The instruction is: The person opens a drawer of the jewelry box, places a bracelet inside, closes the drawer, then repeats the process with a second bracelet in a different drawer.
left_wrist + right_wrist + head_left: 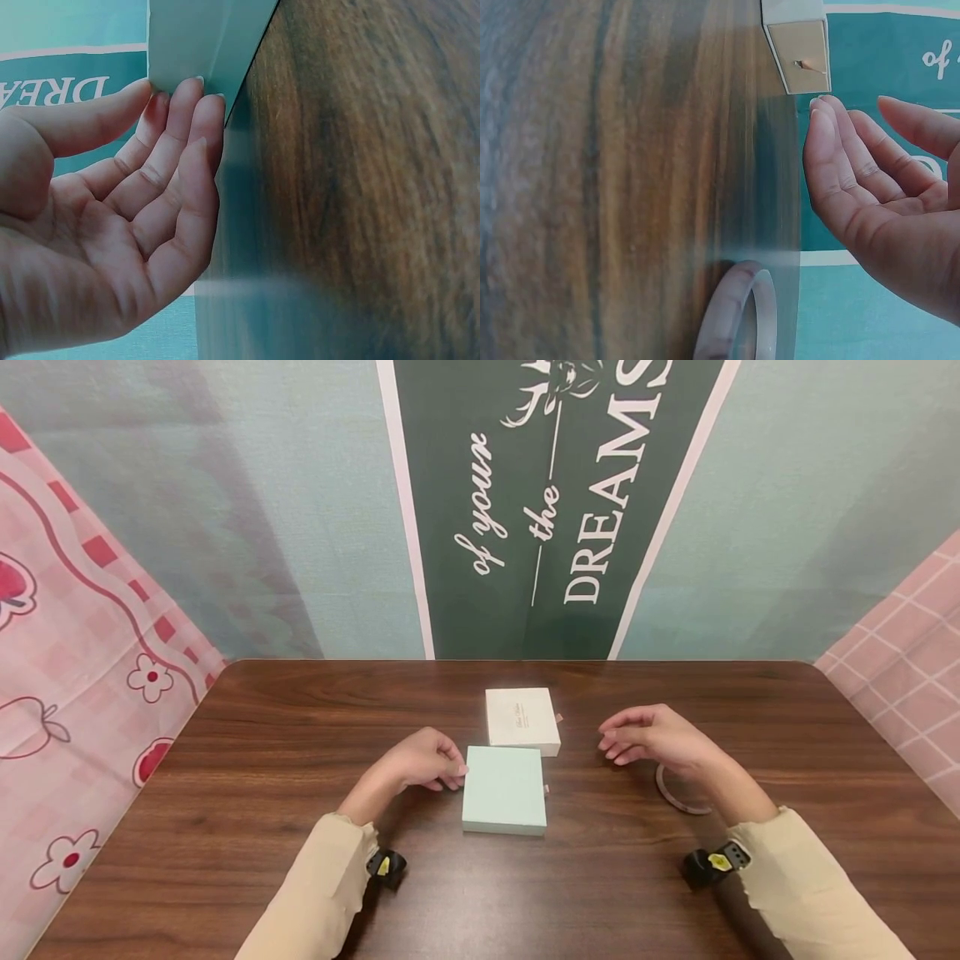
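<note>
Mint green covers the flat square box that lies on the brown wooden table, in front of the person and between their two hands. Its near side faces the person, and a small ribbon tab pokes out at its right. Just behind it, a little to the right, lies a white box with small printed lettering on top; whether the two boxes touch is hard to tell. Another little tab shows at the white box's right end, which looks beige in the right wrist view. The person's left hand is at the mint box's left side, its fingers loosely bent and their tips touching the box, with the thumb at the box's edge; it does not grip. The right hand is relaxed, fingers gently curved and holding nothing, to the right of the white box and apart from it. Near its wrist, a pale bracelet lies on the table, partly hidden by the hand and forearm in the head view. Cream sleeves cover both forearms. Beyond the table hangs a blue-green curtain with a dark green panel bearing white words.
</note>
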`<state>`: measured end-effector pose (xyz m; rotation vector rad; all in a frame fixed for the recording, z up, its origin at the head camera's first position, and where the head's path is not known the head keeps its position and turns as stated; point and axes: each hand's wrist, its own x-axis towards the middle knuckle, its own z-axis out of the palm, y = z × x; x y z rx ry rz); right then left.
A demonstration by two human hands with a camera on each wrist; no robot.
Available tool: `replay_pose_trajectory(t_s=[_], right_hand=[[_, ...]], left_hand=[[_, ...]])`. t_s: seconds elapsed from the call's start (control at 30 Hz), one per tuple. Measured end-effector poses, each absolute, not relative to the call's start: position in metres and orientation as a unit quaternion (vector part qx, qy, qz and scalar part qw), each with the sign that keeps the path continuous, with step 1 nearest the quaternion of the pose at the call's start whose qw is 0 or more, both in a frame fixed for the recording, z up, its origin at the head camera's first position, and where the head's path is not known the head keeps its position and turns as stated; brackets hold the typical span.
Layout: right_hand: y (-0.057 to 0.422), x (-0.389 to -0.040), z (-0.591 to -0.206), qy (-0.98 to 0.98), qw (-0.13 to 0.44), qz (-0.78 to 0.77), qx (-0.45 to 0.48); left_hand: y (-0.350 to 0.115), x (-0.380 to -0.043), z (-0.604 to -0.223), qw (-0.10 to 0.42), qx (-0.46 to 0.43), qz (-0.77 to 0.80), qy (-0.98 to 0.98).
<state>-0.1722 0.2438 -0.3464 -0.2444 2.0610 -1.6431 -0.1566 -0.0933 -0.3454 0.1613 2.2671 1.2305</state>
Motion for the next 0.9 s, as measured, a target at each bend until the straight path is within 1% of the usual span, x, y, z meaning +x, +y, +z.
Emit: replay_pose_trajectory(t_s=[0.43,0.9], right_hand=[[0.226,-0.172,-0.346,0.756,0.260,-0.593,-0.098],[0.197,-0.164,-0.354,0.751,0.295,-0.583,-0.095]], left_hand=[[-0.094,-0.157,-0.346,0.275,0.061,0.459,0.843],[-0.094,-0.158,-0.346,0.277,0.065,0.461,0.841]])
